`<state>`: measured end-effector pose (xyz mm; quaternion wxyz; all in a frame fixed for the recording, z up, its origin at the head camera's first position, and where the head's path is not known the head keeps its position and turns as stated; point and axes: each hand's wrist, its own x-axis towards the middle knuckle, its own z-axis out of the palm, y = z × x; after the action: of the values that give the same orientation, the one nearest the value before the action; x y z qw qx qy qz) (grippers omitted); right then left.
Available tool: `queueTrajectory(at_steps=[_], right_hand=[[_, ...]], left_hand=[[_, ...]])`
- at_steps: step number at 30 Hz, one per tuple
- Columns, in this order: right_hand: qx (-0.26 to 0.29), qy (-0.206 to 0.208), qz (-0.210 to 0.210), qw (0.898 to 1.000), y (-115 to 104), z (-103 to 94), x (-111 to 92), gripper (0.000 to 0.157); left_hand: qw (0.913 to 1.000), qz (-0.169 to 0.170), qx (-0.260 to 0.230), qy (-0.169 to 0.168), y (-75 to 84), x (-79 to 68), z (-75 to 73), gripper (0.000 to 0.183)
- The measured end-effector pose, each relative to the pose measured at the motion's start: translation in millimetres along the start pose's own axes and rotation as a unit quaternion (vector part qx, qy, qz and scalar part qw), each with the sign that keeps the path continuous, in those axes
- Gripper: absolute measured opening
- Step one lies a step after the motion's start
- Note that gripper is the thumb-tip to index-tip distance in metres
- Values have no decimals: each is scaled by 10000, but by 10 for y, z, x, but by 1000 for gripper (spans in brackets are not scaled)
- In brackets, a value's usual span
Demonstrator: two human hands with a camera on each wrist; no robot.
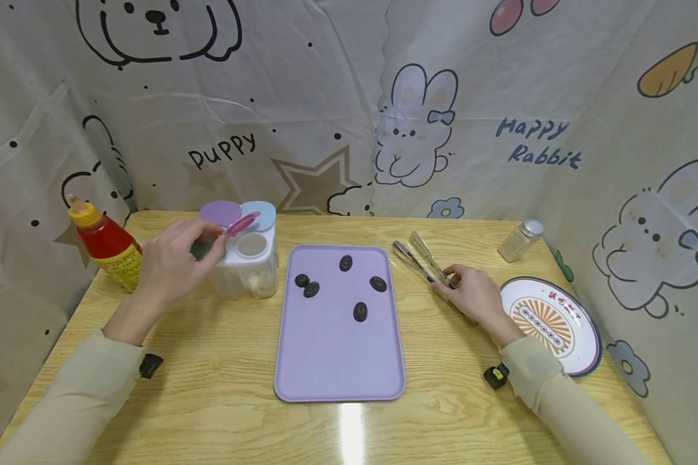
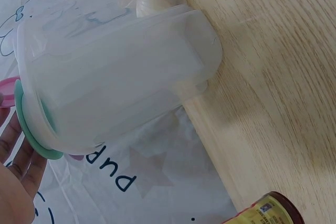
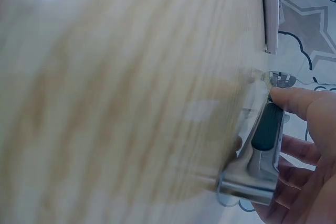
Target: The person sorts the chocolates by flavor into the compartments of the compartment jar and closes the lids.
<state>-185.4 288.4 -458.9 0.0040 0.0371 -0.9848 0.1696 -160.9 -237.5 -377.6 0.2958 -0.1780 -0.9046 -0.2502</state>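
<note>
My left hand (image 1: 171,261) pinches the raised pink lid (image 1: 242,223) of a clear multi-compartment container (image 1: 223,281). Under that lid, one round opening (image 1: 253,244) is uncovered, with pale pieces (image 1: 257,283) showing through the wall. The purple lid (image 1: 220,213) and blue lid (image 1: 260,215) lie flat; a green lid (image 2: 31,124) sits by my fingers in the left wrist view. On the right, my right hand (image 1: 475,294) grips metal tongs (image 1: 421,258) with dark handle pads (image 3: 266,127). Their tips are spread apart and point towards the back.
Several dark brown oval pieces (image 1: 360,312) lie on a purple tray (image 1: 340,368) mid-table. A red sauce bottle (image 1: 107,242) with a yellow cap stands at left. On the right are a decorated plate (image 1: 578,349) and a small shaker (image 1: 520,241). Printed cloth (image 1: 302,84) surrounds the table.
</note>
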Motion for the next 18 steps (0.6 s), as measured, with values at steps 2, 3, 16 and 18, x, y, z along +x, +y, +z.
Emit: queueTrajectory(at_steps=[2,3,16,18], right_hand=[[7,-32,17,10000,-4,0,2,52],[10,-55,22,10000,-5,0,2,53],[441,247,-190,9985,-172,-199,21,52],[557,307,-283,9976,-277,-246,33,51]], left_hand=[[10000,2,8,9,-6,-1,3,16],[10000,3,10,12,-8,-1,3,16],[9999,89,65,28,-4,7,10,13],[9999,120,90,44,-9,6,13,13]])
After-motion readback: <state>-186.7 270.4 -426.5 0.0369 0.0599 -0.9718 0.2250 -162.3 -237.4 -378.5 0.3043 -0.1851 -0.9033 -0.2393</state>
